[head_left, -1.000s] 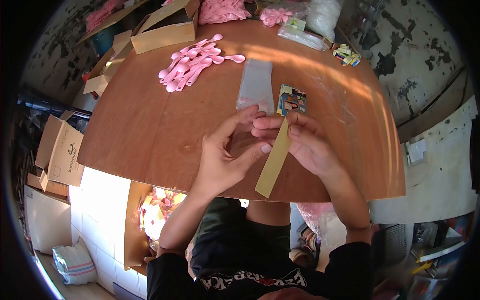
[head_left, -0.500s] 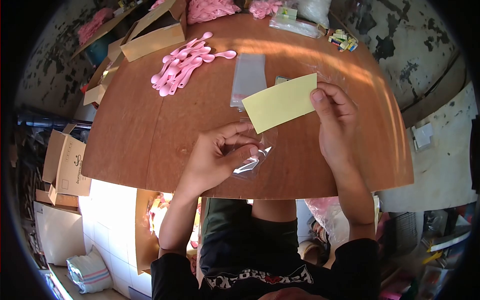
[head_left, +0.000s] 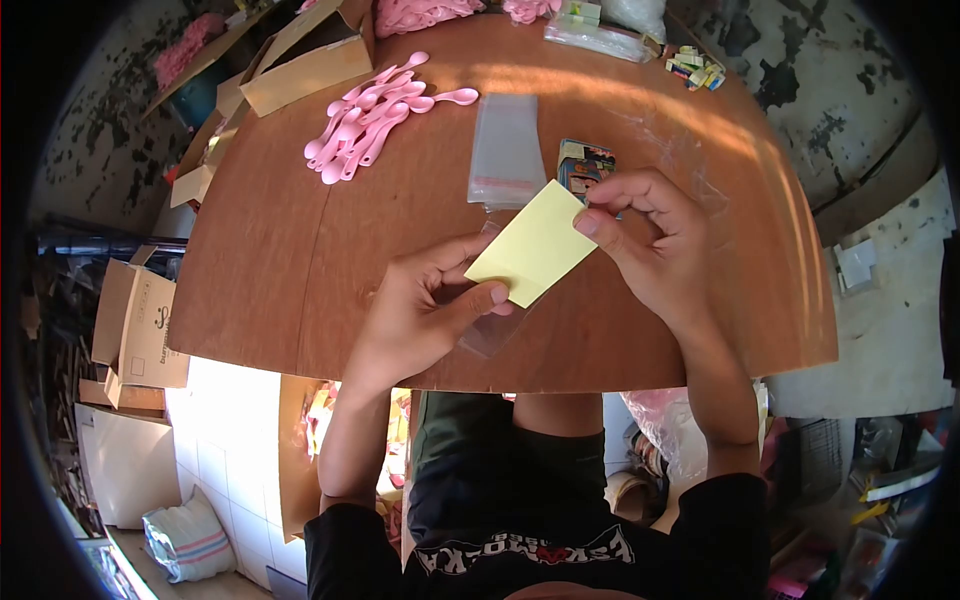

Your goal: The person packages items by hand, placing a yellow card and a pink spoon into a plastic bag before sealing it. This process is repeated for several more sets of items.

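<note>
A plain yellow card (head_left: 535, 243) is between my two hands above the table's front half. My right hand (head_left: 655, 235) pinches its upper right corner between thumb and fingers. My left hand (head_left: 430, 310) has its thumb at the card's lower left end, with a clear plastic bag (head_left: 487, 337) under the card and against the fingers. Beyond the card lies a stack of clear bags (head_left: 506, 150). Right of that stack, printed cards (head_left: 584, 165) are partly covered by my right fingers. Pink spoons (head_left: 375, 118) lie in a pile further left.
The brown wooden table (head_left: 250, 270) has a curved far edge. An open cardboard box (head_left: 310, 65) stands at its back left. Pink items (head_left: 425, 12), plastic packs (head_left: 600, 40) and small boxes (head_left: 695, 68) sit along the far side.
My right hand has moved left and down, bringing the yellow card over the clear bag and to my left thumb. The printed cards behind are now more exposed.
</note>
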Demonstrator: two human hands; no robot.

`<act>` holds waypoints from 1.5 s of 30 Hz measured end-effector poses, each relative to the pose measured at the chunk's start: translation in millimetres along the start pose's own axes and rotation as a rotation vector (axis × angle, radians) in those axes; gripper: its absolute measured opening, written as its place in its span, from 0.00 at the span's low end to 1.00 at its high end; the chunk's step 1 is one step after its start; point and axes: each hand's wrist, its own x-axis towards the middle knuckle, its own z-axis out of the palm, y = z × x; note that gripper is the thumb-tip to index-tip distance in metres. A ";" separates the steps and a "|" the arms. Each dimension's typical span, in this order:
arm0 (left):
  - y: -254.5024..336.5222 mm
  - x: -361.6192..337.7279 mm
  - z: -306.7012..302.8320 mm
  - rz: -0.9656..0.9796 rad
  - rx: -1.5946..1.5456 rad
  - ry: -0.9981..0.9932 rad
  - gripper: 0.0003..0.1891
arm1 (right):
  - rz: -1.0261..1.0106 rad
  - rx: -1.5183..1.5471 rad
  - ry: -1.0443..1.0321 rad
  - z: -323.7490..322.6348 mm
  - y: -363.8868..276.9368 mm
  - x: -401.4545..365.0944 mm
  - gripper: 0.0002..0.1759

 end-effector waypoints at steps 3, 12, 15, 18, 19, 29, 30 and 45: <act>0.8 2.9 0.2 0.032 0.084 -0.024 0.20 | -0.064 -0.085 -0.115 3.1 1.0 1.1 0.05; 8.4 11.3 3.4 0.258 0.353 -0.002 0.20 | 0.077 0.198 -0.452 14.0 -1.8 -4.8 0.10; 13.1 8.1 9.1 0.335 0.428 0.073 0.19 | 0.344 0.329 -0.498 11.7 -13.6 -0.8 0.12; 16.1 3.3 12.0 0.375 0.567 0.106 0.18 | 0.380 0.193 -0.590 10.0 -17.1 2.5 0.11; 16.3 2.9 13.9 0.379 0.568 0.117 0.18 | 0.346 0.092 -0.633 11.1 -18.2 4.0 0.10; 12.2 -33.2 -5.7 0.311 0.413 0.221 0.27 | 0.153 0.006 -0.945 25.0 -30.5 54.0 0.09; 9.6 -40.4 -10.1 0.258 0.400 0.267 0.27 | 0.277 0.117 -1.011 25.4 -26.9 70.5 0.11; -5.6 -63.9 -32.0 0.109 0.245 0.388 0.29 | -0.121 -1.005 -0.557 127.0 149.9 207.9 0.12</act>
